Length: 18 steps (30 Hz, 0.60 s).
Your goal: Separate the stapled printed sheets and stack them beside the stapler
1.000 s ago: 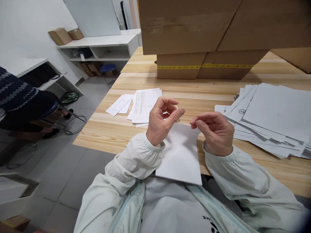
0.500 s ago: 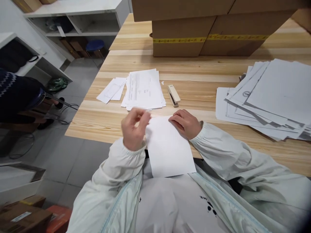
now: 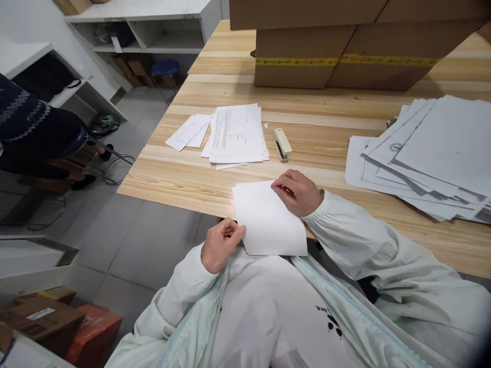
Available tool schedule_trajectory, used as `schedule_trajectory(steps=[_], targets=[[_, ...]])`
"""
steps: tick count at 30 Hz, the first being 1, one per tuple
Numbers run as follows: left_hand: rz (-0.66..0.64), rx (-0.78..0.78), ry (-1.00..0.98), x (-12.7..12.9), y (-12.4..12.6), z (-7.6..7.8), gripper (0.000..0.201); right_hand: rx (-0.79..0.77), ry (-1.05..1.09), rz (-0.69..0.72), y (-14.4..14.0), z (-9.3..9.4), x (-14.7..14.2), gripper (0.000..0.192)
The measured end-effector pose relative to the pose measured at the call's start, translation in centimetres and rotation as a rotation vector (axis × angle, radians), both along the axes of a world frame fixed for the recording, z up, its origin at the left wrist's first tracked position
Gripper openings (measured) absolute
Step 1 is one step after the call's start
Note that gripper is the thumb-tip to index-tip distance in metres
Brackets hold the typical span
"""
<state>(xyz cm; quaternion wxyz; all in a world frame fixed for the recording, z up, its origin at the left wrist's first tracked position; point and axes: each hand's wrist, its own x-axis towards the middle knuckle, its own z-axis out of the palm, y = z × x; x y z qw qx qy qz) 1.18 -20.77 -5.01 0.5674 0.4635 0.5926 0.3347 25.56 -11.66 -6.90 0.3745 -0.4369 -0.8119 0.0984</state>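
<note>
White sheets of paper [image 3: 268,220] lie across the table's front edge, their near end reaching out over my lap. My left hand [image 3: 222,243] pinches the left edge of the paper near its lower corner, thumb and fingers closed. At the top right of the paper, my right hand [image 3: 297,193] grips the edge with its fingers curled. A cream stapler [image 3: 282,144] rests on the table beyond my right hand. Just left of it is a stack of printed sheets [image 3: 238,135], and smaller paper slips [image 3: 187,131] lie beside that stack.
A large messy pile of papers [image 3: 437,158] covers the right of the wooden table [image 3: 172,179]. Cardboard boxes [image 3: 299,56] with yellow tape stand at the back. To the left, a person [image 3: 34,128] sits near a shelf. Boxes [image 3: 49,319] sit on the floor at lower left.
My left hand has come down from above the paper's top left to its lower left edge and closed there. My right hand stays at the top right. The view has shifted slightly.
</note>
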Motion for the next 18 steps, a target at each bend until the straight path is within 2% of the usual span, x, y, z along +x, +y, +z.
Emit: schedule_trajectory(steps=[3, 4, 6, 9, 11, 14, 15, 16, 18], targets=[[0.194, -0.126, -0.261, 0.3, -0.8, -0.9, 0.047, 0.001, 0.004, 0.005, -0.7, -0.1, -0.1, 0.012], [0.223, -0.18, -0.327, 0.5, -1.0, -1.1, 0.049, 0.003, 0.005, 0.003, -0.9, -0.1, -0.1, 0.013], [0.188, -0.301, -0.426, 1.0, -1.0, -1.4, 0.051, 0.009, 0.007, 0.007, -1.1, -0.1, -0.3, 0.014], [0.021, -0.389, -0.518, 1.9, -0.8, -1.5, 0.05, -0.018, 0.048, 0.052, -1.4, -0.2, -0.4, 0.013], [-0.048, -0.301, -0.518, 2.1, -0.7, -1.3, 0.049, -0.071, 0.16, 0.028, -1.6, -0.3, -0.1, 0.016], [-0.108, -0.012, -0.411, 1.7, -0.7, -0.2, 0.042, -0.202, 0.491, -0.119, -2.2, -0.2, 1.2, 0.044], [-0.124, 0.091, -0.368, 1.5, -0.8, 0.3, 0.041, -0.288, 0.608, -0.124, -2.7, 0.0, 1.7, 0.052], [-0.134, 0.184, -0.325, 1.2, -0.8, 0.9, 0.04, -0.401, 0.703, -0.082, -3.2, 0.3, 2.2, 0.057], [-0.128, 0.341, -0.248, 1.0, -0.7, 2.4, 0.038, -0.628, 0.797, 0.099, -4.8, 1.3, 2.8, 0.063]])
